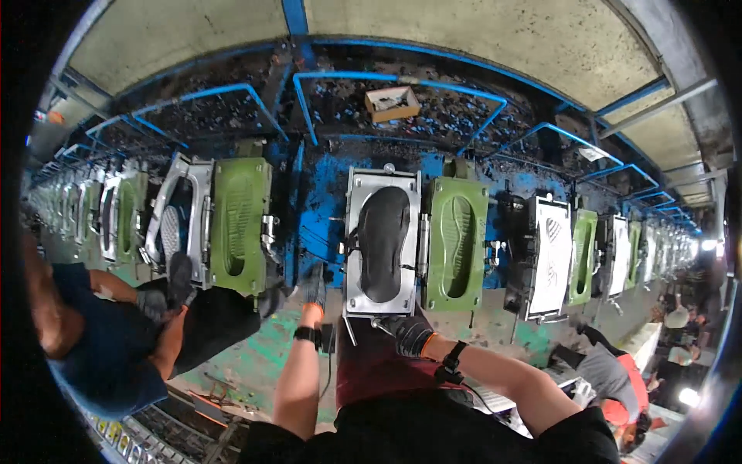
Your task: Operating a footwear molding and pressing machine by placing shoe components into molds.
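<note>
In front of me stands an open shoe-sole mould with two halves side by side. Its silver half (356,290) holds a black sole (384,240); the green half (477,255), with a ridged sole-shaped hollow, is hinged at its right. My right hand (411,334), in a dark glove with an orange cuff, is closed around the metal handle (379,322) at the silver half's lower edge. Left of the mould, my left hand (313,288), gloved likewise, points forward with its fingers stretched out and nothing visible in it. Its fingers are seen partly edge-on.
Similar moulds (240,224) line both sides, with more at right (549,255). A co-worker (108,340) at left has a gloved hand on a dark sole (179,278). Behind the moulds are blue rails (348,75), scattered scraps and an open carton (393,116). Another person (618,379) is at right.
</note>
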`<state>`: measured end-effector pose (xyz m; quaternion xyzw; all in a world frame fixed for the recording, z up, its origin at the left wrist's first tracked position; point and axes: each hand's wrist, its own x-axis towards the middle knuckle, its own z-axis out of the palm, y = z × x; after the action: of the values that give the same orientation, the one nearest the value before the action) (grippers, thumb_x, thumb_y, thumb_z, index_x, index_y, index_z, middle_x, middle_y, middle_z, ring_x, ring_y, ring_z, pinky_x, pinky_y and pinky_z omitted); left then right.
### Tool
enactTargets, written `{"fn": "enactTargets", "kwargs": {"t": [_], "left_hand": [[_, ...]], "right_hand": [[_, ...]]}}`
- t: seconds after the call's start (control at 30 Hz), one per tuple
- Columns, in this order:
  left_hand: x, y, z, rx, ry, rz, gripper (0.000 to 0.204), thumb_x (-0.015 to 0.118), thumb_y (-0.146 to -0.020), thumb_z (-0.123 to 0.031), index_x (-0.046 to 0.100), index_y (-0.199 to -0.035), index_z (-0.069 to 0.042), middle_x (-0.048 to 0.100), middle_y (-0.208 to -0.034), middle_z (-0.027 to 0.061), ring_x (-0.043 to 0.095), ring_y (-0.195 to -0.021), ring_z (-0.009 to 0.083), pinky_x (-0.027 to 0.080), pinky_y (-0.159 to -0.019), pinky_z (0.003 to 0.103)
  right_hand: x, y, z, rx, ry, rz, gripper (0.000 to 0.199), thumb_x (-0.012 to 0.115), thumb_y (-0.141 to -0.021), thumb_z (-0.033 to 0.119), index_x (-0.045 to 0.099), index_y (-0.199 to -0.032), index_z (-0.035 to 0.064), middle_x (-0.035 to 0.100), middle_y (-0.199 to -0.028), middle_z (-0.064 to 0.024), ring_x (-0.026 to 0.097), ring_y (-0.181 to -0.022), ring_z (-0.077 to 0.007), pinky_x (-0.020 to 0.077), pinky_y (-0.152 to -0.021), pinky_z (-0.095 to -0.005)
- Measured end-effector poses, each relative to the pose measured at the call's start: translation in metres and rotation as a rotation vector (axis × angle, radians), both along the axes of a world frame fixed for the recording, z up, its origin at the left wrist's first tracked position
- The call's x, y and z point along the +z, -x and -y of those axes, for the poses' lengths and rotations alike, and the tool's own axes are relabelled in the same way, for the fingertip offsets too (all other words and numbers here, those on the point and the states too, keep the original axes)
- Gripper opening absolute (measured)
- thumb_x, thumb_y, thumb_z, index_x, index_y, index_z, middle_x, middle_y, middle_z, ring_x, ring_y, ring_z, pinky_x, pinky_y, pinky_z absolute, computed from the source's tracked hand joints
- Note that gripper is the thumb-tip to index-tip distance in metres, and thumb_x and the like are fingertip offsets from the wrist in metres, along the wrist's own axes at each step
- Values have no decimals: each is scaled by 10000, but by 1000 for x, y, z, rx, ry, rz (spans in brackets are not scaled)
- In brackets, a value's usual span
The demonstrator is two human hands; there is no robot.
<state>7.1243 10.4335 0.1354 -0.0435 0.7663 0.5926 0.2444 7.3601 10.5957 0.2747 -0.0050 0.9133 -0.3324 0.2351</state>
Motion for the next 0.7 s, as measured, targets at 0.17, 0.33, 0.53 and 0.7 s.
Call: {"fn": "enactTargets", "kwargs": {"t": [0.17,0.33,0.53,0.7], "left_hand": [[44,-75,100,-45,-118,112,325,603,-991,-301,699,-1050,5,730,-943,122,685,-804,197,559,-741,346],[25,-200,211,416,-15,425,270,611,-951,-207,684,-1104,2,736,-881,177,701,-688,260,573,-667,365],[10,-410,276,621,86,971,290,570,-975,-358,626,-1078,-93,734,-919,161,697,-691,312,545,-593,434],[-2,-528,283,521,-47,682,415,478,-1002,-371,548,-1275,-67,716,-1088,187,708,-893,361,557,-703,462]], "right_hand": [[-41,12,-10,296,112,-62,629,558,-922,301,399,-1517,173,626,-1305,-191,678,-1064,-349,545,-865,-455],[74,110,-41,-218,-40,-438,267,648,-867,262,697,-1058,80,676,-867,-169,626,-791,-407,497,-782,-517],[36,178,-26,-294,-121,-615,312,655,-816,222,634,-1066,36,633,-1091,-182,590,-1058,-374,477,-885,-504],[26,192,55,-449,72,-770,186,712,-816,239,684,-777,60,650,-724,-157,651,-736,-355,520,-701,-454]]}}
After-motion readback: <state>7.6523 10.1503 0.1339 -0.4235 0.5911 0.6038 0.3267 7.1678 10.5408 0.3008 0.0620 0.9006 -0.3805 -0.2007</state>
